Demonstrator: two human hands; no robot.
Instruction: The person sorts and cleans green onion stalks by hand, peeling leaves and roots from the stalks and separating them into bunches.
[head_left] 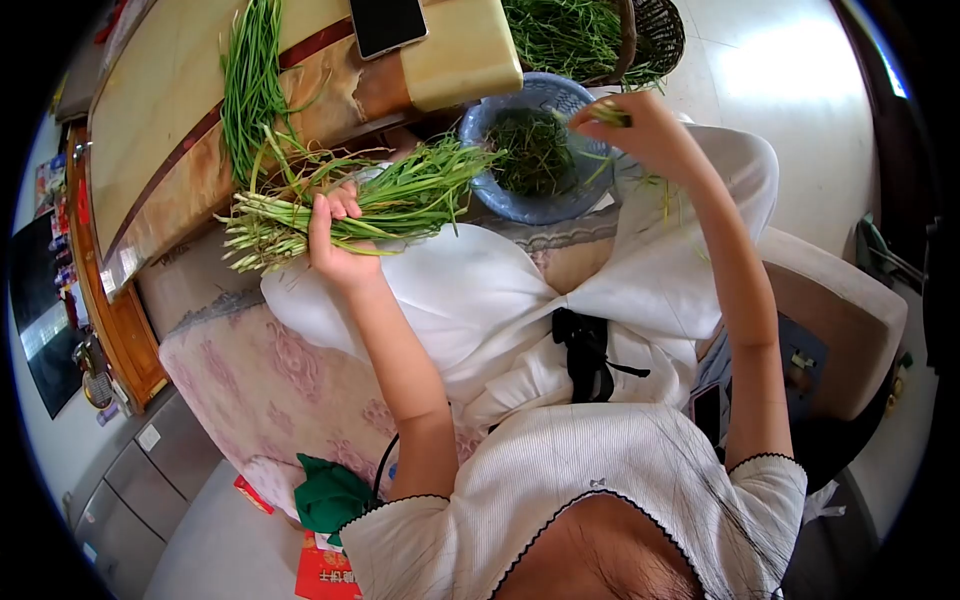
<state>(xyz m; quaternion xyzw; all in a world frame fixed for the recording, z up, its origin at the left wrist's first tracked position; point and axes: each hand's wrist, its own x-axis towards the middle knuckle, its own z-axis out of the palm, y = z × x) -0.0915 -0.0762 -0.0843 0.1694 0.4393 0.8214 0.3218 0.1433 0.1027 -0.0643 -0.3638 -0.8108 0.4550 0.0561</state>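
My left hand [342,235] is wrapped round a thick bunch of garlic chives [425,190], pale stem ends to the left, green leaves to the right. The bunch is over my left leg, beside the table edge. My right hand [645,130] is raised at the right rim of a blue plastic basin [475,130], its fingers closed on a small bit of yellowish-green chive scraps [612,114]. Dark green trimmings [530,155] lie inside the basin. A few loose blades hang or lie below my right hand on the white trousers.
More chives [252,85] lie along the marble-patterned table [455,50], near a phone [387,25]. Behind the basin is a wicker basket [655,45] with a heap of greens [565,40]. A patterned sofa cover [250,380] is under me.
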